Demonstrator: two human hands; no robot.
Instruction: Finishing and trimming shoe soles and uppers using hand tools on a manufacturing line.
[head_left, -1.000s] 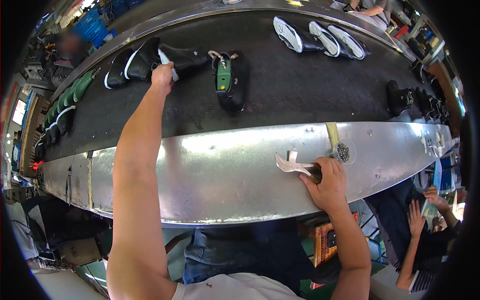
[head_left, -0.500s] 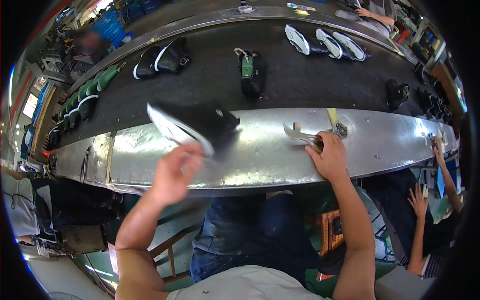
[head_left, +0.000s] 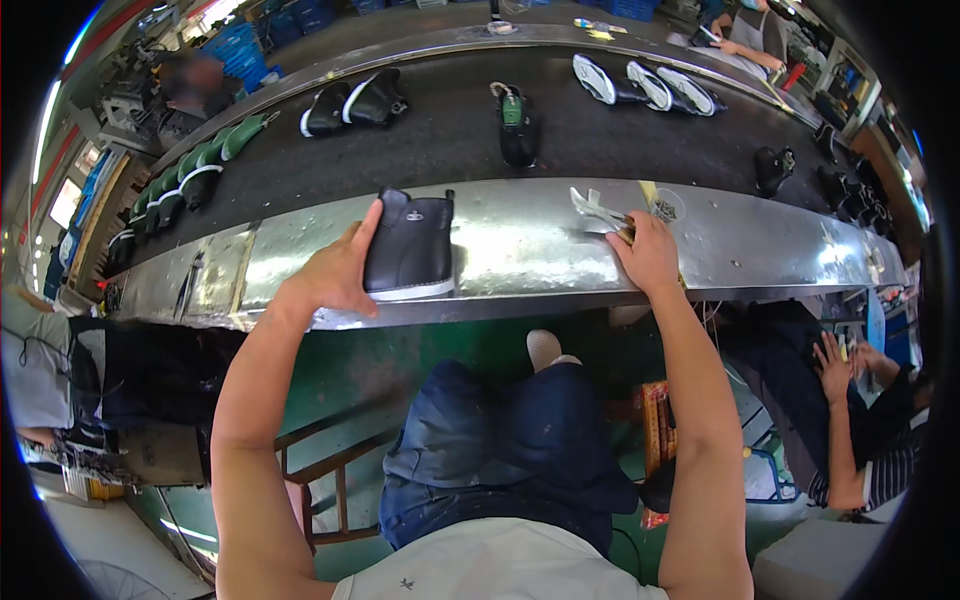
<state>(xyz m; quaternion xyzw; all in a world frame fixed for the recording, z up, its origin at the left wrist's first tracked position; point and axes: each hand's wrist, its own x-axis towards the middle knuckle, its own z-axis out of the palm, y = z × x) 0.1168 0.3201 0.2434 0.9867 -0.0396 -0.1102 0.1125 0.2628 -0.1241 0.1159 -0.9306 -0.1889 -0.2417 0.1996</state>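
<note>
My left hand (head_left: pixel 335 275) grips a black shoe with a white sole (head_left: pixel 410 247), standing heel-first on the shiny metal ledge (head_left: pixel 520 245) in front of me. My right hand (head_left: pixel 648 255) rests on the same ledge further right, closed around the handle of a metal pincer tool (head_left: pixel 597 211) whose jaws point left. Beyond the ledge runs a dark conveyor belt (head_left: pixel 440 140). A black shoe with a green insert (head_left: pixel 516 122) lies on the belt just past my hands.
More shoes sit on the belt: a black pair (head_left: pixel 352 102) at the left, white-soled ones (head_left: pixel 640 85) at the right, green ones (head_left: pixel 190 170) far left. A seated person (head_left: pixel 850 400) works at my right. A wooden stool frame (head_left: pixel 330 480) stands below left.
My left hand reached out to the belt, picked up a black shoe, and has brought it back down onto the metal ledge. My right hand stayed on the tool.
</note>
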